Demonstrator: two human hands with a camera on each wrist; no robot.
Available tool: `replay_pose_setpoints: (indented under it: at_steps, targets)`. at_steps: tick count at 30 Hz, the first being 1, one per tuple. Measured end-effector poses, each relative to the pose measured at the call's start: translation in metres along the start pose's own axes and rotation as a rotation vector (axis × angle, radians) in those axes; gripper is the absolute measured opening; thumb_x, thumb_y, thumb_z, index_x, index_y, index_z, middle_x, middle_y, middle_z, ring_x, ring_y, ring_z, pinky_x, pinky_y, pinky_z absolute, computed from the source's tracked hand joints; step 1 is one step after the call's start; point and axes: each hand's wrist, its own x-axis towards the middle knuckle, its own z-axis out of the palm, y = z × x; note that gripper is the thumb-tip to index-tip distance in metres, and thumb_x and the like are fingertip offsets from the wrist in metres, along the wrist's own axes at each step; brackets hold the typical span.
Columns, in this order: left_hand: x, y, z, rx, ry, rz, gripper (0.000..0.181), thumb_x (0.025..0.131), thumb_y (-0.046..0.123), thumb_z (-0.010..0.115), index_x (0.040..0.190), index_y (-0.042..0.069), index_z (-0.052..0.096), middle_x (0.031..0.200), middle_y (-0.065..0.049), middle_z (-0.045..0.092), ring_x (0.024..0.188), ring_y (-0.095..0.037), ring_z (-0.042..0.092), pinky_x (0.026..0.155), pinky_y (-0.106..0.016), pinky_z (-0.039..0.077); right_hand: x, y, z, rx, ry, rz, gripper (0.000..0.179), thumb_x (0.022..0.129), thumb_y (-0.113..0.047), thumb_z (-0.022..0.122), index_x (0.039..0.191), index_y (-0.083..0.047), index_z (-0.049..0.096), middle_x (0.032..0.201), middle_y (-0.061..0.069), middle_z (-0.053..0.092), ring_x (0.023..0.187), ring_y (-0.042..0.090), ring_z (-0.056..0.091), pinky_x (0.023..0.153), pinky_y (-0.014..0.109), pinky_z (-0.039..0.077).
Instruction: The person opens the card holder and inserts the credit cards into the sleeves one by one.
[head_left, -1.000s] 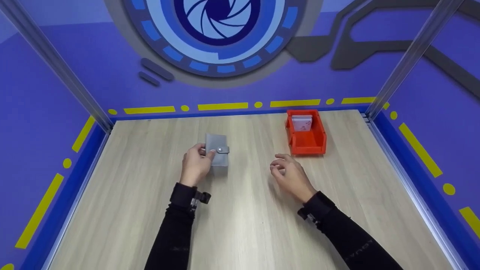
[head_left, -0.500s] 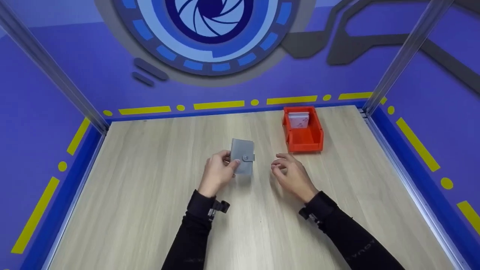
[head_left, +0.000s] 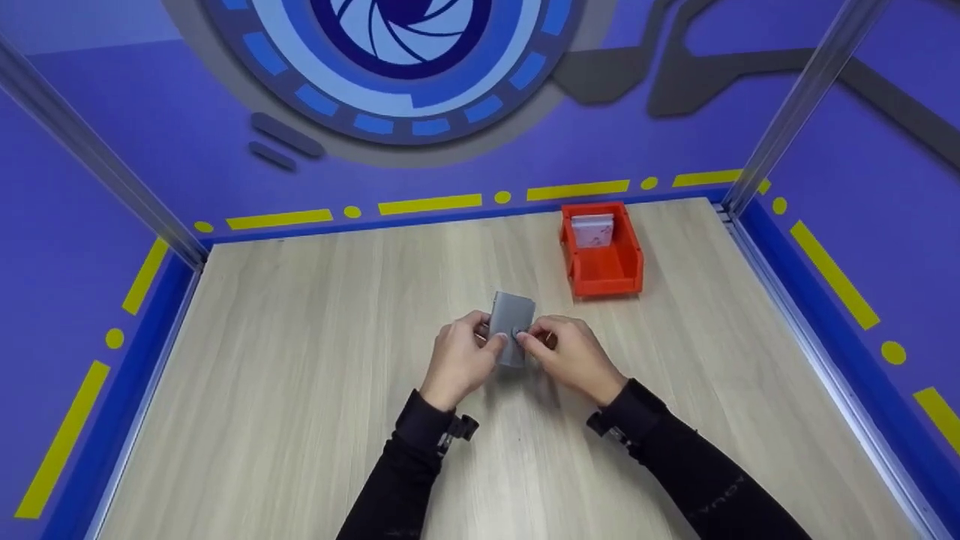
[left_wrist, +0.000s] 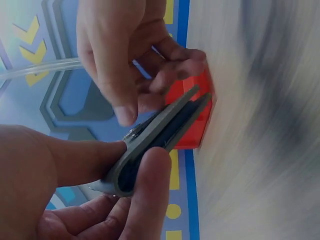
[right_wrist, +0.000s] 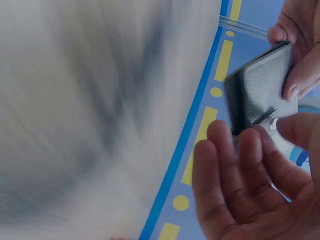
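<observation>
My left hand (head_left: 463,362) holds a small grey wallet (head_left: 513,309) above the table, with the thumb on its front cover and fingers behind. The wallet stands tilted. In the left wrist view its folded spine (left_wrist: 120,185) lies in the left hand, and its free edges part slightly. My right hand (head_left: 577,358) is at the wallet's right edge, its thumb and index finger pinching the snap strap (right_wrist: 266,117). The other right fingers (right_wrist: 210,175) are bent loosely beside it. The fingertips partly hide the strap, so whether the snap is fastened cannot be told.
An orange-red open bin (head_left: 609,286) stands at the back right of the wooden table (head_left: 315,337), beyond the right hand. Inside, pale patterned cards or a small pad (head_left: 592,231) lean at its rear. Blue-purple panels (head_left: 90,172) enclose the back and sides.
The left hand has carried the wallet rightward and slightly nearer to me, up to the right hand. The right hand, apart from it before, now meets the wallet's strap.
</observation>
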Motion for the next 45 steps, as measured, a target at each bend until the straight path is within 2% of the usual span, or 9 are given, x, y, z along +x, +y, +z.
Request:
replay_pose_setpoints:
  at_steps: [4,8,12,16,20,23,28,38,45]
  targets:
    - [-0.002,0.0,0.005,0.036,0.015,0.013,0.019,0.101,0.02,0.077,0.118,0.011,0.075,0.1,-0.004,0.078,0.079,-0.013,0.068,0.068,-0.031,0.054,0.003,-0.001,0.0,-0.025,-0.051,0.03,0.023,0.101,-0.031,0.083,0.086,-0.017,0.072,0.079,-0.005,0.066,0.077,0.009,0.058,0.072,0.025,0.047]
    - [-0.003,-0.001,0.006,0.052,0.02,0.024,0.017,0.1,0.02,0.077,0.115,0.011,0.075,0.098,-0.003,0.077,0.073,-0.012,0.065,0.066,-0.031,0.052,0.006,0.0,0.0,-0.012,-0.106,0.023,0.025,0.1,-0.031,0.083,0.084,-0.017,0.07,0.077,-0.005,0.066,0.074,0.009,0.057,0.07,0.025,0.046]
    - [-0.003,-0.002,0.006,0.064,0.009,0.03,0.016,0.099,0.021,0.076,0.113,0.011,0.076,0.093,0.0,0.076,0.066,-0.009,0.06,0.063,-0.028,0.048,0.008,0.002,0.002,-0.005,-0.141,0.001,0.022,0.1,-0.028,0.079,0.084,-0.017,0.07,0.076,-0.006,0.066,0.071,0.007,0.056,0.067,0.024,0.045]
    - [-0.003,-0.002,0.01,0.079,0.007,0.036,0.015,0.098,0.021,0.076,0.109,0.012,0.077,0.087,0.003,0.075,0.065,-0.008,0.06,0.063,-0.028,0.047,0.01,0.003,0.008,-0.06,-0.139,0.0,0.019,0.098,-0.023,0.072,0.082,-0.015,0.066,0.074,-0.006,0.059,0.069,0.009,0.052,0.066,0.027,0.042]
    - [-0.003,-0.003,0.018,0.104,0.045,0.053,0.012,0.097,0.019,0.076,0.105,0.011,0.078,0.084,0.004,0.075,0.068,-0.008,0.062,0.063,-0.028,0.049,0.01,0.004,0.015,-0.134,-0.142,-0.023,0.016,0.1,-0.021,0.067,0.087,-0.013,0.065,0.076,-0.004,0.052,0.073,0.015,0.051,0.069,0.032,0.042]
    - [-0.004,-0.003,0.021,0.098,0.07,0.06,0.012,0.097,0.018,0.076,0.106,0.01,0.079,0.084,0.003,0.075,0.068,-0.009,0.062,0.063,-0.027,0.049,0.009,0.005,0.017,-0.145,-0.147,-0.041,0.01,0.103,-0.02,0.065,0.097,-0.013,0.068,0.08,-0.001,0.057,0.077,0.018,0.054,0.072,0.035,0.046]
    - [-0.007,-0.001,0.02,0.054,0.079,0.044,0.018,0.098,0.017,0.076,0.114,0.009,0.08,0.086,0.003,0.077,0.069,-0.008,0.065,0.063,-0.027,0.052,0.008,0.005,0.018,-0.081,-0.147,-0.023,0.008,0.107,-0.019,0.06,0.109,-0.016,0.068,0.088,0.001,0.065,0.081,0.017,0.059,0.076,0.034,0.049]
    - [-0.007,0.007,0.011,-0.018,0.093,0.044,0.022,0.098,0.016,0.076,0.118,0.008,0.08,0.086,0.001,0.078,0.067,-0.006,0.066,0.061,-0.028,0.053,0.013,0.0,0.016,0.059,-0.083,0.003,0.015,0.109,-0.015,0.058,0.095,-0.017,0.062,0.078,-0.006,0.056,0.073,0.014,0.055,0.067,0.029,0.045]
    - [-0.002,0.009,0.009,-0.006,0.118,0.043,0.022,0.097,0.015,0.074,0.117,0.008,0.081,0.086,0.0,0.079,0.068,-0.005,0.069,0.062,-0.027,0.054,0.02,0.004,0.018,0.162,-0.117,0.001,0.019,0.112,-0.016,0.056,0.094,-0.016,0.063,0.078,-0.006,0.058,0.071,0.011,0.056,0.066,0.027,0.047]
